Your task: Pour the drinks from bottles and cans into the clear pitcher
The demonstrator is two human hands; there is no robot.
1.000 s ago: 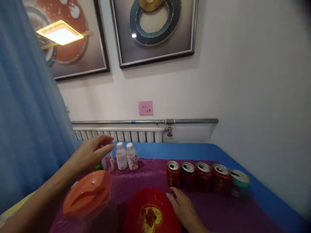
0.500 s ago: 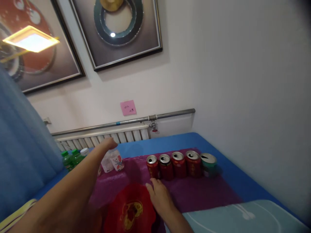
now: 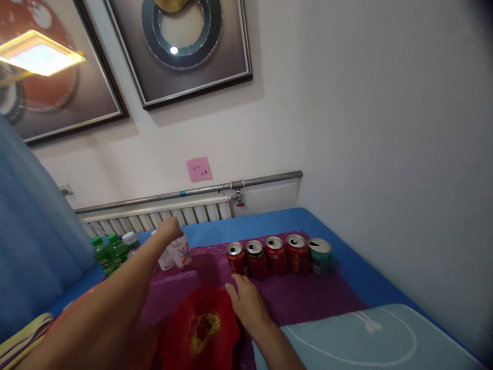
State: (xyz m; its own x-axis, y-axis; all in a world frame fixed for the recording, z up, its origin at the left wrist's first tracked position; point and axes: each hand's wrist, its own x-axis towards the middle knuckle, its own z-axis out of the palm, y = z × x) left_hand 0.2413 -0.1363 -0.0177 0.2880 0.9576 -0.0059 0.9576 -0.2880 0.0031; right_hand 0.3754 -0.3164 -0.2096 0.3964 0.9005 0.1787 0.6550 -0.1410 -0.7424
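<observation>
Reaching far forward, my left hand (image 3: pixel 168 229) closes over the top of a clear plastic bottle (image 3: pixel 181 253) with a printed picture on its side. Its fingertips are mostly hidden behind the hand. A second clear bottle (image 3: pixel 166 260) stands just left of it, partly covered by my forearm. My right hand (image 3: pixel 247 302) has its fingers apart, holding nothing, beside a red flower-shaped tray (image 3: pixel 179 329) and just in front of the leftmost red can (image 3: pixel 236 259). More red cans (image 3: pixel 276 255) stand in a row, ending with a green can (image 3: pixel 320 257).
Green-capped bottles (image 3: pixel 103 254) and a white-capped bottle (image 3: pixel 130 240) stand at the left behind my forearm. A purple cloth (image 3: pixel 308 298) covers part of the blue table (image 3: pixel 277 218). A light-blue mat (image 3: pixel 346 339) lies at front right. A radiator (image 3: pixel 200 211) and wall stand behind.
The whole view has shifted slightly, moving things left and up in the picture. My left hand sits slightly lower over the clear bottle; my right hand stays beside the red tray.
</observation>
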